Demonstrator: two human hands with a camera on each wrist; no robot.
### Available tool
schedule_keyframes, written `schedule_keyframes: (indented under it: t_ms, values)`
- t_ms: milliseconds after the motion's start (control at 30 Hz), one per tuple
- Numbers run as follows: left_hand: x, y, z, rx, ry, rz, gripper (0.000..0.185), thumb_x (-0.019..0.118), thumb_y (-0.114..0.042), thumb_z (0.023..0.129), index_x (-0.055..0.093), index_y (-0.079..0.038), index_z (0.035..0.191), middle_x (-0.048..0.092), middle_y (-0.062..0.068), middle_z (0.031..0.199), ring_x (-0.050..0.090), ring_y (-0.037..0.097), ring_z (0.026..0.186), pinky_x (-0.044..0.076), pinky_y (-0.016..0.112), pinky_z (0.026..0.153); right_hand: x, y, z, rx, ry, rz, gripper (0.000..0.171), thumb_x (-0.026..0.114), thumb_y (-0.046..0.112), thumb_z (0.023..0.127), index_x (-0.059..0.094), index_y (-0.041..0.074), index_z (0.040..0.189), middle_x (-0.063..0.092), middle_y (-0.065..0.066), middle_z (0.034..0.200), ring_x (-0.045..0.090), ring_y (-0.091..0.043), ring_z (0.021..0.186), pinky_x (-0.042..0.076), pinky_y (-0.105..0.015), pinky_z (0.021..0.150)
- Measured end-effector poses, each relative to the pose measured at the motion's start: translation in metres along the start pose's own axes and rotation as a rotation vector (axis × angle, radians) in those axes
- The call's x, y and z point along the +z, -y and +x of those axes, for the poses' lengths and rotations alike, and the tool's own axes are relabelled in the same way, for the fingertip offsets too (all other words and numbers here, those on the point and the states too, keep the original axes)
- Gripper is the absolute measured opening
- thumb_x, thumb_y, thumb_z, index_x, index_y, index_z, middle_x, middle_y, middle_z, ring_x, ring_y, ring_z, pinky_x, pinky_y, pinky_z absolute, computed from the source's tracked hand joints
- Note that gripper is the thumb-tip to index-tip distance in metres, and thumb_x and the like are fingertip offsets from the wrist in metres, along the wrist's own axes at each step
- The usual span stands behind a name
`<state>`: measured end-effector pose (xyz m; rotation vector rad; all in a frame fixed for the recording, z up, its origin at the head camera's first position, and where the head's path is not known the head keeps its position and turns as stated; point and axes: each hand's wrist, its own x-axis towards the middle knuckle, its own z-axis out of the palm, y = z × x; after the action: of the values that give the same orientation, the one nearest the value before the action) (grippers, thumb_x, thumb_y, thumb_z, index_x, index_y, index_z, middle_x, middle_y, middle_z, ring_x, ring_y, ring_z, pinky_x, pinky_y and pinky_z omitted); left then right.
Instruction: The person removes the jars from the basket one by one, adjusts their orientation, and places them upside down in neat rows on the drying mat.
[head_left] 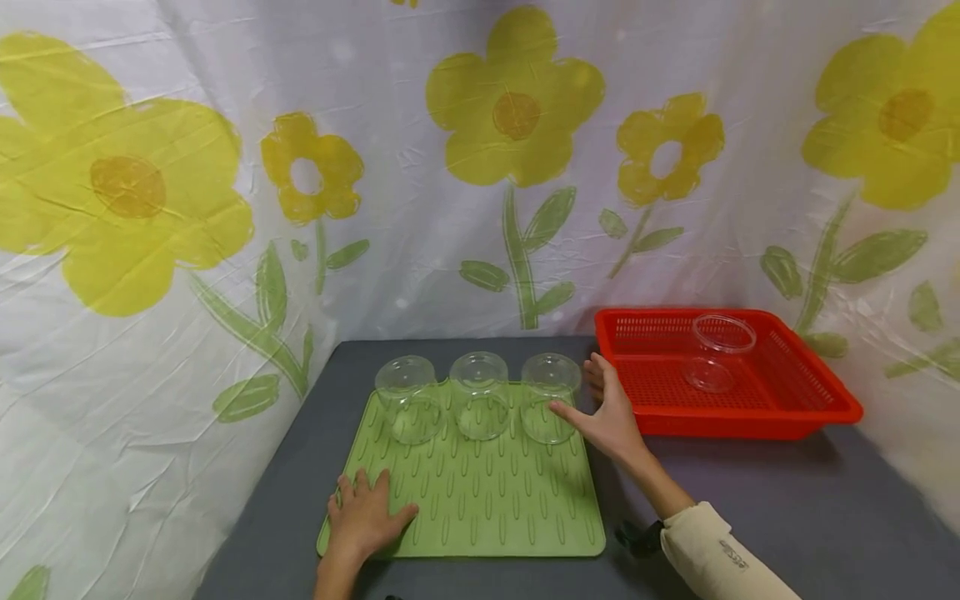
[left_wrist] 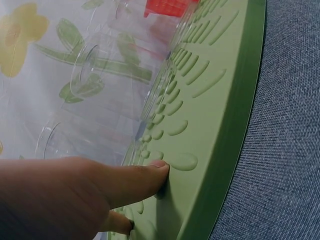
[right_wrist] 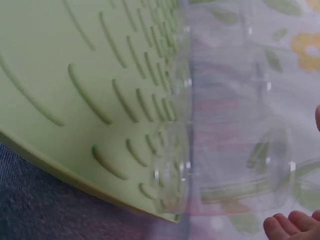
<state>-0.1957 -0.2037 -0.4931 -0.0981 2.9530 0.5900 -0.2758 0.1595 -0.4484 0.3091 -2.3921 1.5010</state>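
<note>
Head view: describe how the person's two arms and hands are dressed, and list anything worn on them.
The left hand and its forearm are bare: no sleeve, glove or ring shows. The right hand is bare too, but the right arm wears a cream long sleeve with a small dark printed mark, too small to read. Just before the cuff sits a black wrist-worn device, partly hidden.

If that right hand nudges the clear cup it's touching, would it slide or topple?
The rightmost clear cup looks thin and light, so it probably shifts easily. It stands upside down on the ribbed green mat, whose ridges may catch its rim and tip it. The right hand rests against its side.
</note>
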Motion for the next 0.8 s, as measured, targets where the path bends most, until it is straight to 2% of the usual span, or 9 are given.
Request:
schedule_keyframes:
  t_ms: [233,367,533,700,800]
  values:
    - [0.000,0.001,0.001,0.007,0.005,-0.001,0.082,0.070,-0.051,0.091,0.048,0.006,0.146,0.027,0.050,0.150,0.014,0.073,0.140,0.019,0.083,0.108,-0.021,0.012,-0.003,-0.094,-0.114,0.027,0.094,0.086,0.016,0.082,0.030,0.004,0.157,0.045,-0.020,0.154,0.047,-0.038,0.139,0.041,-0.055,0.114]
    - [0.000,0.001,0.001,0.002,0.005,0.004,0.083,0.070,-0.051,0.091,0.048,0.006,0.146,0.026,0.050,0.150,0.014,0.073,0.140,0.019,0.083,0.108,-0.037,0.012,0.001,-0.109,-0.194,0.024,0.087,0.085,0.011,0.083,0.036,0.005,0.155,0.050,-0.018,0.151,0.051,-0.035,0.136,0.042,-0.053,0.112]
    - [0.000,0.001,0.002,-0.004,0.010,-0.001,0.084,0.070,-0.051,0.091,0.047,0.007,0.146,0.026,0.050,0.150,0.013,0.073,0.141,0.018,0.083,0.108,-0.059,0.006,0.006,-0.091,-0.279,0.021,0.081,0.083,0.008,0.084,0.040,0.006,0.153,0.053,-0.018,0.149,0.052,-0.033,0.134,0.041,-0.045,0.110]
    - [0.001,0.001,0.003,-0.005,0.022,-0.007,0.084,0.070,-0.051,0.091,0.046,0.007,0.147,0.025,0.050,0.151,0.012,0.073,0.140,0.017,0.083,0.108,-0.081,-0.008,0.011,-0.037,-0.372,-0.040,0.070,0.080,0.015,0.088,0.046,0.002,0.147,0.055,-0.018,0.144,0.052,-0.034,0.130,0.039,-0.031,0.106]
    - [0.001,0.001,0.003,-0.006,0.025,-0.005,0.085,0.070,-0.052,0.091,0.046,0.007,0.147,0.024,0.050,0.151,0.012,0.073,0.141,0.017,0.083,0.108,-0.094,-0.015,0.014,-0.006,-0.431,-0.075,0.066,0.079,0.021,0.089,0.048,0.002,0.145,0.056,-0.018,0.142,0.051,-0.035,0.129,0.037,-0.032,0.102]
